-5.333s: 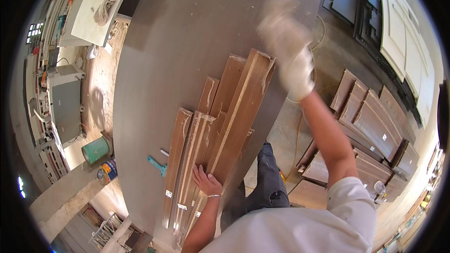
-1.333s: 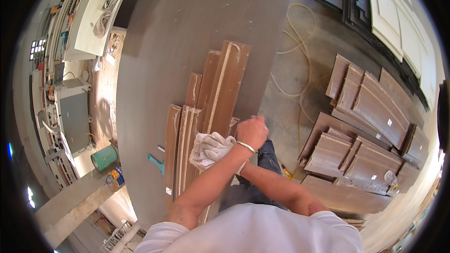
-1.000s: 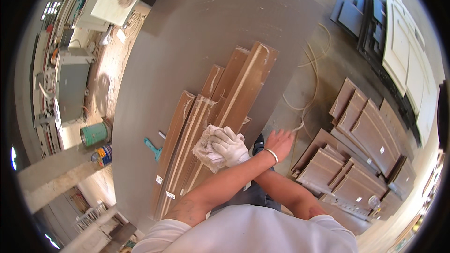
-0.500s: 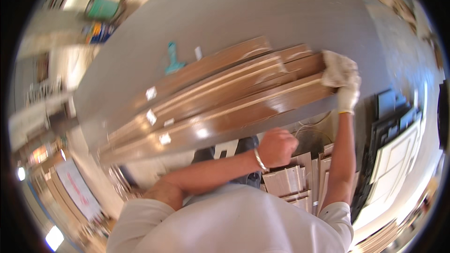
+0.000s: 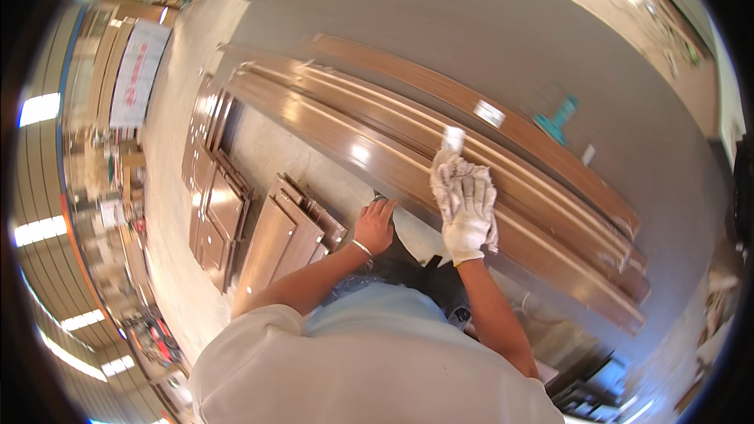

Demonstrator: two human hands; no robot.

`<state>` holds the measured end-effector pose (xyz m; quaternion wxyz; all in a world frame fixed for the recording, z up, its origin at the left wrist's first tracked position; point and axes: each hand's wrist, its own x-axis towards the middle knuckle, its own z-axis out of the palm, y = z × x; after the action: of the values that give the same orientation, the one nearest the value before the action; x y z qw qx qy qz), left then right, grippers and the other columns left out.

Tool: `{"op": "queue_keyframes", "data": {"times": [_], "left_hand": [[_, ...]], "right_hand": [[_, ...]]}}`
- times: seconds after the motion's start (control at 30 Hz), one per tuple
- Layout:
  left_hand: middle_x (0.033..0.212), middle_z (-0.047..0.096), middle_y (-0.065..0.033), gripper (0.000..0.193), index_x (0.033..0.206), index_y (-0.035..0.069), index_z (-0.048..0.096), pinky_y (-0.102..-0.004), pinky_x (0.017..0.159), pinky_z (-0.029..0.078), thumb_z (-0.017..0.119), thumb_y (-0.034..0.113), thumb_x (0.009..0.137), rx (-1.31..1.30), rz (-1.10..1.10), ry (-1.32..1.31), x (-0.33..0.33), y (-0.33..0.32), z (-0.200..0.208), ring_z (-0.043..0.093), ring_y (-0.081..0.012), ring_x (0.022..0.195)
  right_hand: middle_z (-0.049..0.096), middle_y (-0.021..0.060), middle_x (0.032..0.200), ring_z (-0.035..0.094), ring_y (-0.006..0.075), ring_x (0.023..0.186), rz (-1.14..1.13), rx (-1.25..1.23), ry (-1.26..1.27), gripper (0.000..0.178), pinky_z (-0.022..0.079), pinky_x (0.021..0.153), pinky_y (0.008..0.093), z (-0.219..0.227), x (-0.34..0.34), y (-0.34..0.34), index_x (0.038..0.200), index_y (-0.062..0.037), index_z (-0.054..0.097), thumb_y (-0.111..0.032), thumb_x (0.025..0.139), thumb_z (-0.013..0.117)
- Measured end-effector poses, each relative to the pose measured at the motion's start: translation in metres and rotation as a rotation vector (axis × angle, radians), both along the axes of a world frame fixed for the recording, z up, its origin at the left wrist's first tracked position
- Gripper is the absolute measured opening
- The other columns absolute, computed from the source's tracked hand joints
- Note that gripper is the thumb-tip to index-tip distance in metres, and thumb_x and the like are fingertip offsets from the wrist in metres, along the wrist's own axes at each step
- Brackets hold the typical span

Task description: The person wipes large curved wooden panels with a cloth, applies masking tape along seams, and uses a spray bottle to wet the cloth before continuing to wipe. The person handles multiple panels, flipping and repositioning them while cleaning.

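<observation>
Long brown wooden strips (image 5: pixel 330 122) lie side by side on a grey table (image 5: pixel 550 39), several with small white labels. My right hand (image 5: pixel 466 212), in a pale work glove, presses a crumpled beige cloth (image 5: pixel 450 173) onto the strips beside a white label (image 5: pixel 453 139). Its fingers lie over the cloth. My left hand (image 5: pixel 375 226), bare with a bracelet at the wrist, hangs at the table's near edge, its fingers curled together. I see nothing held in it. A teal hand tool (image 5: pixel 557 120) lies beyond the strips; blur hides its exact kind.
Brown panels (image 5: pixel 287 228) lean in stacks left of my legs, with more panels (image 5: pixel 216 212) farther left. A white printed board (image 5: pixel 141 74) stands at the far left. Dark panels (image 5: pixel 589 392) sit at the lower right.
My view has swung round along the strips. My right hand and the cloth have moved from the strips' right end to their middle. My left hand has moved left and forward.
</observation>
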<state>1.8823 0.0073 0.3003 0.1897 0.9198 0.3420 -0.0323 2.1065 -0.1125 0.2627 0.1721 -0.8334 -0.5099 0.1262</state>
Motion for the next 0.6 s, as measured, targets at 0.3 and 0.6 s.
{"op": "queue_keyframes", "data": {"times": [0.3, 0.6], "left_hand": [[0.121, 0.072, -0.0141, 0.038, 0.138, -0.001, 0.055, -0.0344, 0.073, 0.058, 0.053, 0.005, 0.101, -0.692, 1.152, -0.783, -0.143, 0.269, -0.091, 0.072, -0.0225, 0.084], [0.135, 0.066, -0.019, 0.053, 0.142, -0.004, 0.053, -0.0419, 0.099, 0.054, 0.048, 0.037, 0.108, -1.318, 1.26, -1.659, -0.23, 0.536, -0.106, 0.067, -0.0285, 0.116]], "right_hand": [[0.05, 0.0185, 0.154, 0.032, 0.0432, 0.149, 0.242, -0.007, -0.088, 0.044, 0.021, 0.126, 0.0547, 0.026, -0.119, 0.262, 0.138, -0.0106, 0.065, -0.036, 0.105, 0.05], [0.047, 0.0191, 0.156, 0.032, 0.0424, 0.15, 0.496, 0.05, -0.133, 0.049, 0.023, 0.124, 0.0583, 0.008, -0.268, 0.6, 0.141, -0.011, 0.06, -0.028, 0.096, 0.063]]}}
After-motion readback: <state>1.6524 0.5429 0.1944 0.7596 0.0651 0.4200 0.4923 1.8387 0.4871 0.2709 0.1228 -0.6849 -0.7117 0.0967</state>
